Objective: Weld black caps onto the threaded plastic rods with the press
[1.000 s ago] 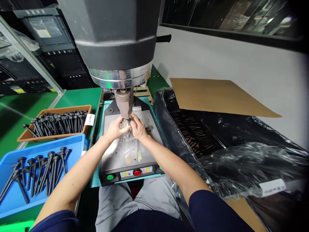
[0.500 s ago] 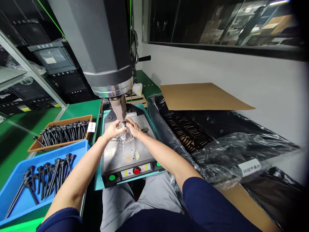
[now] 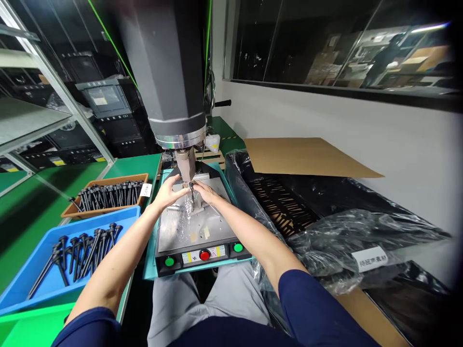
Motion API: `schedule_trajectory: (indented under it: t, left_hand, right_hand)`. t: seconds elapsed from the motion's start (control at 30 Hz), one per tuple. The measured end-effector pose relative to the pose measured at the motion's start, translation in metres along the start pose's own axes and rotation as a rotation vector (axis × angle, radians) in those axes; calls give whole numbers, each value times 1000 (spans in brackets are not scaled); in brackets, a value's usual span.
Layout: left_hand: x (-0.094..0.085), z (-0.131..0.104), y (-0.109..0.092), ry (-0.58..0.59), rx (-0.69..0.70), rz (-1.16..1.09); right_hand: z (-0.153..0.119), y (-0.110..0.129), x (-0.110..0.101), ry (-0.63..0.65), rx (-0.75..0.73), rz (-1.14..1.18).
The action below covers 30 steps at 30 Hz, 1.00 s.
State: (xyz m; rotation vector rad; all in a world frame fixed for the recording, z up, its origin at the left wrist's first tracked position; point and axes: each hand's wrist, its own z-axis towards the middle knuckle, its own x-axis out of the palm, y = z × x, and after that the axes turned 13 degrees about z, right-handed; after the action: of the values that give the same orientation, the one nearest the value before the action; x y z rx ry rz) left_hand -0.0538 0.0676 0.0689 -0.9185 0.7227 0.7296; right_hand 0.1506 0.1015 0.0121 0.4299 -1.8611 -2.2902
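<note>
Flat grey metal bed (image 3: 222, 226) under a dark press (image 3: 166, 82)

A small dark knob-headed part (image 3: 191, 187) stands beneath the tapering beige metal tip (image 3: 186, 166), apparently lined up with it. The left hand (image 3: 168, 193) spreads thumb and forefinger wide beside it; whether the right hand (image 3: 207, 193) grips it is unclear. A blue plastic tray (image 3: 25, 277) of black rods (image 3: 92, 255) stands at left, presumably for easy reach.

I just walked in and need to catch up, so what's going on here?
A person has the left hand and right hand at a small dark part just below a machine's tip, over a metal plate. How firmly either hand grips it is hard to tell. On the person's left, a blue tray holds black rods with wide heads, and an orange tray beyond it holds more.
</note>
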Motion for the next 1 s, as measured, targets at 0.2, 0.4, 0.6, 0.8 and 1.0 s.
schedule_trajectory:
  t: [0.2,0.4,0.6,0.8,1.0]
  left_hand:
    - [2,-26,-6,-35,102,150]
    - [16,-27,-7,-70,200,200]
    - [-2,-35,-20,-141,101,164]
    - [-6,-148,-35,-353,-293,67]
    - [75,-280,1,-279,-713,138]
  right_hand:
    - [-1,-7,-3,6,-16,59]
    - [-1,1,-18,-129,3,59]
    - [-44,26,-33,-511,-134,91]
    - [-184,-32,-15,-739,-209,-299]
    - [-268,-118,-17,-636,-12,-561]
